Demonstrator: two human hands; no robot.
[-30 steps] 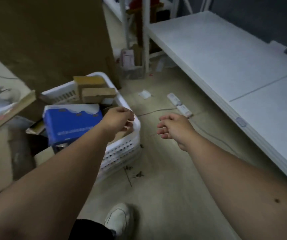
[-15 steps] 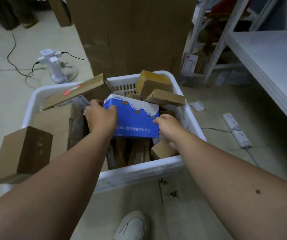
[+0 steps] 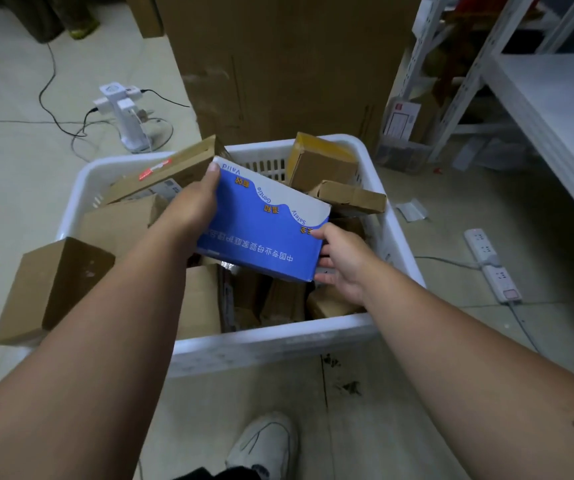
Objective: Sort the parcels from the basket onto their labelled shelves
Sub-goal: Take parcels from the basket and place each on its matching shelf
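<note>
Blue parcel (image 3: 261, 230) read "Valid – Gentle – Safety" | gripped at both ends by left hand (image 3: 192, 206) and right hand (image 3: 342, 261) | above basket (image 3: 271, 344)

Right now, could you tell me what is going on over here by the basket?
A person is sorting parcels and has the blue and white box gripped at both ends, left hand and right hand, tilted just above the white basket. Several brown cardboard parcels lie in the basket, and one brown box hangs over its left rim. The white shelf stands to the right, with nothing visible on it.
</note>
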